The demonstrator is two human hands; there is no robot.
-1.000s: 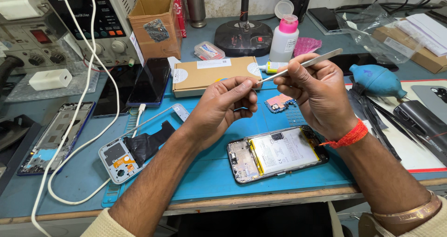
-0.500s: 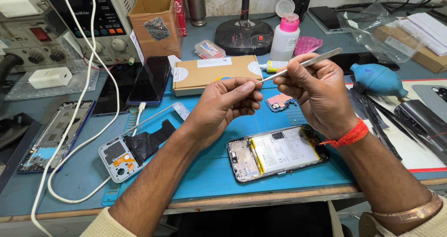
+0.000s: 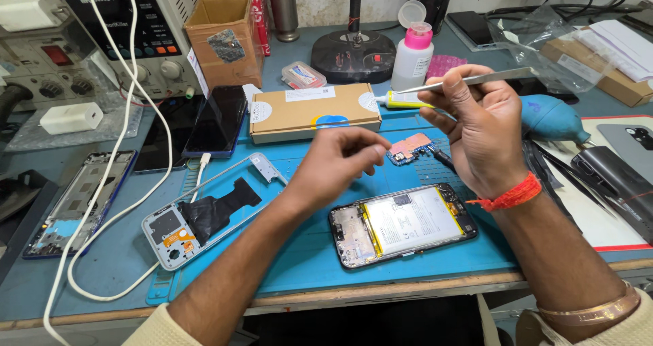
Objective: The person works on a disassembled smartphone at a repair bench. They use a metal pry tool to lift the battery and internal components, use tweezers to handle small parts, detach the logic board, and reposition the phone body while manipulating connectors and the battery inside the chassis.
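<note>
My right hand [image 3: 483,132] is raised above the blue mat [image 3: 299,257] and pinches metal tweezers [image 3: 476,80], whose tip points left toward a yellow glue tube [image 3: 408,100]. My left hand [image 3: 340,159] hovers lower, to the left of the tweezers. Its fingertips are pressed together and nothing shows between them. Below both hands an opened phone [image 3: 401,223] lies on the mat with its white battery exposed. A small pink circuit board [image 3: 408,149] lies between the hands. A grey phone back frame [image 3: 204,213] rests at the mat's left.
A flat cardboard box [image 3: 313,111], a dark phone [image 3: 218,121] and a power supply [image 3: 122,33] with white cables stand behind. A blue dust blower [image 3: 551,118] and dark tools lie to the right. A white bottle [image 3: 413,53] and a lamp base [image 3: 354,46] stand at the back.
My hands have drawn apart. The left hand has dropped down and left, away from the tweezers' tip. The right hand still holds the tweezers up.
</note>
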